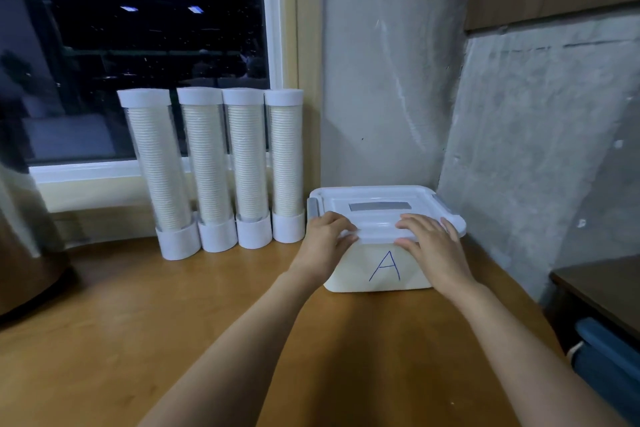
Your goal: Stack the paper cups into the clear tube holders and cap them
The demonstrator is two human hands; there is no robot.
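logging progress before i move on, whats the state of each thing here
clear tube holders: four, standing in a row, full of stacked paper cups
white caps: one on top of each holder
storage box marked A: on the wooden table, closed
lid: on the box
left hand: grips the lid's front edge
right hand: grips the lid's front edge

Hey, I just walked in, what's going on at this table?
A person's left hand and right hand grip the front edge of the lid on a white box marked A, on the wooden table. Beside it, four clear tube holders stand by the window, already full of paper cups and capped.
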